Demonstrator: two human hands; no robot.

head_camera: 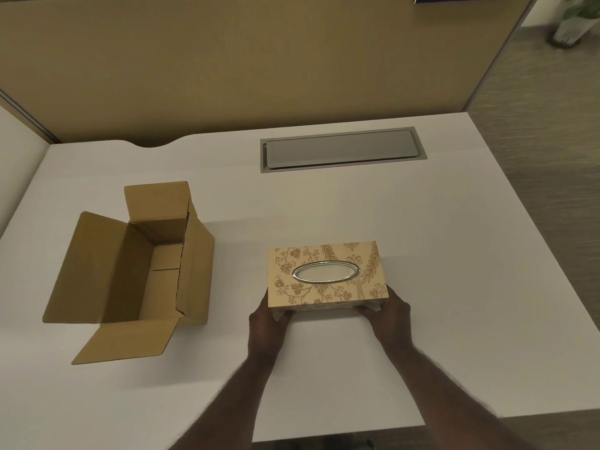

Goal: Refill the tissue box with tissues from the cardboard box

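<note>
While both hands grip it at its near corners, the tissue box point(327, 276) sits toward the middle of the white table point(454, 254), long side facing the person. It is a hard-sided rectangular block in pale tan, printed with darker vine and leaf patterns, and a shiny metal oval ring frames the slot in its top. White shows through that slot. The left hand point(264, 323) wraps the near-left corner and the right hand point(391, 311) wraps the near-right corner, fingers curled under the bottom edge and thumbs on the near wall, so each hand is closed on the box. A scrap of white peeks out beneath the box beside each hand; whether the base is lifted off the table cannot be told.

Well to the left stands the cardboard box point(152, 271), plain brown corrugated board with matte faces and crisp folds. Its four flaps are splayed open: one upright at the far end, one spread left, one flat toward the person, one folded down the right side. Its visible inside shows only bare cardboard. A clear strip of tabletop separates the two boxes.

Farther back, a grey metal cable hatch point(342, 149) lies flush in the smooth tabletop. A tan fabric partition point(259, 60) closes the far edge, while the right edge drops off to carpeted floor. Bare tabletop lies open around the tissue box on every side.
</note>
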